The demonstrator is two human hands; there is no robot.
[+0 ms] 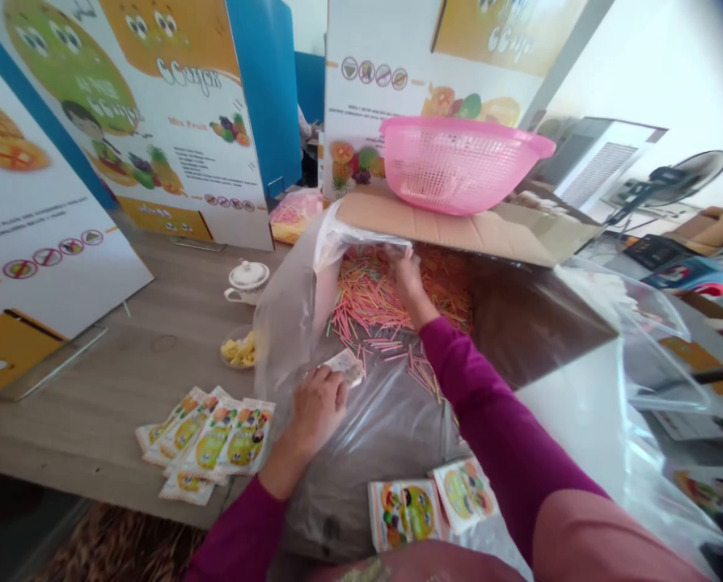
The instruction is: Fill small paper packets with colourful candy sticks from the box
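My left hand [320, 408] is closed on a small printed packet [346, 368], its fingers over the near end. It is above the clear plastic liner [391, 420] of an open cardboard box [446, 230]. Thin pink, orange and green sticks [367, 295], like candy sticks, lie heaped inside the box, some loose toward the front. Deeper in the box, my right hand [405, 279] is over the heap with its fingers curled. What its fingers hold is too small to make out.
Printed sachets [216, 436] lie fanned on the wooden table [173, 339], and more packets [407, 513] rest near my body. A lidded white pot [247, 279] and a dish of yellow pieces [240, 349] stand left. Behind are a pink basket [458, 166] and printed boards [185, 121].
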